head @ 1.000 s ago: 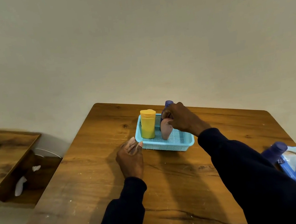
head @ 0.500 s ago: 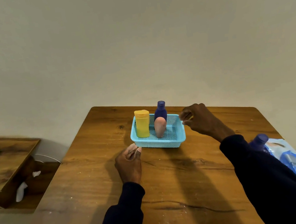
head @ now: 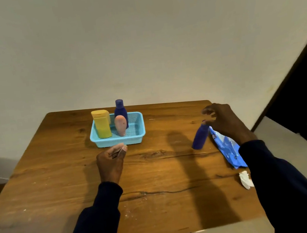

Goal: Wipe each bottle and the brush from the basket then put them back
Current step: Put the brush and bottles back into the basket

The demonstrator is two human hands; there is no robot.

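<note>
The sky-blue plastic mesh basket (head: 117, 141) sits toward the far side of the brown wooden surface (head: 156, 174). Three things stand upright in it: a yellow flat-topped plastic bottle (head: 102, 126), a dark blue capped bottle (head: 120, 111) and a salmon-pink rounded piece (head: 120, 125) that I take for the brush.

A second dark blue bottle (head: 200, 137) stands out on the surface, well right of the basket. My right hand (head: 223, 120) hovers at its cap with loose, spread fingers gripping nothing; whether they touch it I cannot tell. My left hand (head: 111, 161) rests just in front of the basket, fingers curled in, with nothing I can see in them.

A blue wipes packet (head: 227, 149) and a crumpled white wipe (head: 246, 179) lie beside the loose bottle. I judge the task is late: that bottle has yet to go back, though I cannot see what is wiped.
</note>
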